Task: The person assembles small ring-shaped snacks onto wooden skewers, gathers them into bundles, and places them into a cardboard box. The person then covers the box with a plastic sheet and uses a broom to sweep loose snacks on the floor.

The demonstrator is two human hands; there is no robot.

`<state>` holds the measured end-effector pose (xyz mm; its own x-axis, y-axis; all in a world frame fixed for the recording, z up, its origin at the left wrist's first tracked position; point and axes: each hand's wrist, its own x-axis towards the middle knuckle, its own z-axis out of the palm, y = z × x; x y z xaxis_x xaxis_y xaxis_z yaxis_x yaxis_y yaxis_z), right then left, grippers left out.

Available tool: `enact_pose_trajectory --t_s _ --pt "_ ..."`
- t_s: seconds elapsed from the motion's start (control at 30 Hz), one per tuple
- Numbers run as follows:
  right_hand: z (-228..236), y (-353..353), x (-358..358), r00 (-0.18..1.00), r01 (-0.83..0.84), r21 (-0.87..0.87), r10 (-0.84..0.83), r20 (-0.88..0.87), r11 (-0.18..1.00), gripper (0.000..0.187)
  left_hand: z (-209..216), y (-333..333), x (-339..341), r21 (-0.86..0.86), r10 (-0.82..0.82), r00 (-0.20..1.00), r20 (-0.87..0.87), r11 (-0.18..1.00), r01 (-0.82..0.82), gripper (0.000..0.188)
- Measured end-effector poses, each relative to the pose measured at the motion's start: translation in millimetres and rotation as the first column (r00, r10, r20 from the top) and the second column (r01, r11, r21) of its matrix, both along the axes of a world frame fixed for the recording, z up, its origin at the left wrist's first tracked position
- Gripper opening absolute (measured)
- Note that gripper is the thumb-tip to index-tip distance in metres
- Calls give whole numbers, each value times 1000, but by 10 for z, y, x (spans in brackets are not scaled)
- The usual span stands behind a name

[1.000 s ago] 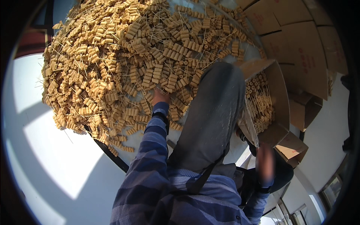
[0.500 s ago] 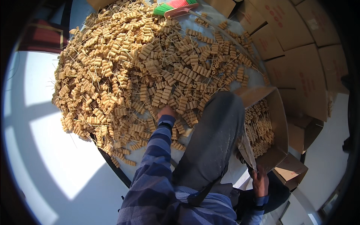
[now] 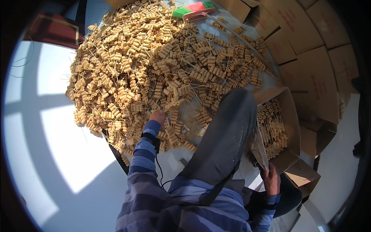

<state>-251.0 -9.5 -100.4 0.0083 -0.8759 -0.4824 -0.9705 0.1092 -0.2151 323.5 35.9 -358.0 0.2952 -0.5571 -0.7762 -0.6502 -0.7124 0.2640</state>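
A large heap of skewers [image 3: 127, 73], tan ridged rolls threaded on thin pale sticks, spreads over the floor ahead of me. At its near edge my left hand [image 3: 157, 117] is closed around stick ends, with a small bunch of skewers [image 3: 179, 94] just beyond the fingers. Beside my right knee an open cardboard box [image 3: 290, 127] lies tilted. Packed inside are several rows of the same skewers [image 3: 272, 125], sticks side by side. My right hand [image 3: 272, 180] grips the clear plastic liner [image 3: 259, 149] at the box's near corner.
Flattened and closed cardboard boxes [image 3: 309, 73] line the right side. A broom [image 3: 195, 11] with green and red bristles lies at the far edge, its handle running toward the boxes. A dark red framed panel [image 3: 54, 31] is at far left. My bent knee [image 3: 232, 116] stands between the heap and the box.
My left hand has moved left and slightly up along the heap's edge, and skewers near it have shifted, baring some floor. The right hand keeps its hold on the liner. The whole view has shifted slightly.
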Motion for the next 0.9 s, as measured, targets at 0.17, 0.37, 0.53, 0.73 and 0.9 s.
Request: enact_pose_trajectory --t_s 0.17,0.37,0.53,0.73,0.9 --pt "75 -90 82 984 27 -16 -24 178 999 33 921 162 369 -249 -136 990 47 958 143 21" --pt "491 -230 495 854 148 -54 -100 510 988 32 2378 -92 130 38 357 357 -863 750 -660 38" --pt "966 -243 1124 585 -39 47 -16 811 998 35 3108 -258 -631 -5 110 256 -960 911 -413 36" --pt "1042 -259 1816 306 -392 364 -253 918 845 56 3429 -444 -1487 49 48 178 -983 999 3 37" --pt "918 -99 1781 86 -461 496 -520 850 736 55 3369 -478 -1882 137 91 212 -973 967 213 26"
